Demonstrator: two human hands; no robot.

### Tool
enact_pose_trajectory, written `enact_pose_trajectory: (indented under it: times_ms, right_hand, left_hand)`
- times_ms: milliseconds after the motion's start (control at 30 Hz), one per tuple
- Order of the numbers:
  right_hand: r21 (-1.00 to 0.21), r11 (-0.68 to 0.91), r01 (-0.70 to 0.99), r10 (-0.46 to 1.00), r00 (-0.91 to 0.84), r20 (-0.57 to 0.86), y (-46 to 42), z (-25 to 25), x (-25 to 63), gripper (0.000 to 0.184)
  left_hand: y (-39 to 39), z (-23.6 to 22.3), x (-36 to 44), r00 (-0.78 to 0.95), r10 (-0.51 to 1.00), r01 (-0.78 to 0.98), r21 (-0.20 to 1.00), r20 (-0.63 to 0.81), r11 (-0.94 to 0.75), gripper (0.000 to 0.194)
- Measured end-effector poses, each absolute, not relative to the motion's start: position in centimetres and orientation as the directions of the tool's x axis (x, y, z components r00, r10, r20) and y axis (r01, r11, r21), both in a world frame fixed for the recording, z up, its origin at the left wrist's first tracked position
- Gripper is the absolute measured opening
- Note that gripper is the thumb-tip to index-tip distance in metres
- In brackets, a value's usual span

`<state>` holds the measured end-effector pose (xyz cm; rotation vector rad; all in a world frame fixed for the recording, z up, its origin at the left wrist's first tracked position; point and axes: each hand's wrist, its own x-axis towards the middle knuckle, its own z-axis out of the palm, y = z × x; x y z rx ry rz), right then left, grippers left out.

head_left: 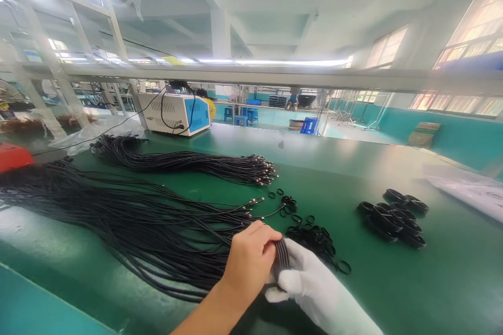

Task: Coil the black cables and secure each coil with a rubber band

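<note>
Between my two hands is a coiled black cable (282,254), its turns lying side by side. My left hand (252,251), bare, closes on the coil's left side with bent fingers and thumb. My right hand (308,277), in a white glove, wraps the coil's right side, thumb at the front. Just beyond my hands lies a heap of small black rings (314,241). To the left, a wide spread of loose black cables (157,225) reaches almost to my left hand, metal plugs at their ends.
A second bundle of black cables (196,161) lies farther back. Several coiled cables (393,217) are piled at the right on the green table (440,282). A white and blue machine (176,113) stands at the back left, a red object (14,157) at the left edge. A metal beam (255,76) spans above.
</note>
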<state>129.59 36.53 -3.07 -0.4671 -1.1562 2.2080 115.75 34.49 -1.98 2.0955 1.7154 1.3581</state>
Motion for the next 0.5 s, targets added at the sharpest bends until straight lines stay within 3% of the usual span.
enact_pose_trajectory:
  times_ms: [100, 233, 300, 367, 400, 500]
  right_hand:
    - [-0.805, -0.457, -0.379, 0.617, -0.787, 0.019, 36.6, -3.4, 129.8, 0.040]
    - [-0.725, -0.530, -0.441, 0.562, -0.822, 0.089, 37.5, -3.9, 130.8, 0.043]
    - [-0.828, -0.409, -0.385, 0.649, -0.760, 0.033, 38.7, -3.6, 132.3, 0.050]
    - [-0.988, -0.117, -0.100, 0.825, -0.563, -0.040, 40.3, -2.7, 135.0, 0.052]
    - [-0.993, 0.016, 0.119, 0.908, -0.418, -0.036, 41.1, -2.2, 136.7, 0.050]
    - [-0.844, 0.085, 0.529, 0.996, -0.065, 0.059, 42.3, -0.7, 141.7, 0.042]
  left_hand:
    - [35.0, -1.2, 116.1, -0.128, 0.876, 0.695, 0.672, 0.464, -0.254, 0.031]
    - [35.1, 2.0, 115.1, -0.103, 0.936, 0.664, 0.723, 0.337, -0.187, 0.022]
    - [34.6, 3.0, 113.3, -0.169, 0.932, 0.661, 0.738, 0.321, -0.134, 0.019]
    - [34.2, 2.8, 110.5, -0.245, 0.921, 0.701, 0.711, 0.304, -0.048, 0.022]
    - [34.1, 2.3, 109.0, -0.278, 0.919, 0.721, 0.693, 0.279, 0.008, 0.025]
    - [33.7, -0.2, 105.6, -0.345, 0.919, 0.747, 0.649, 0.193, 0.144, 0.029]
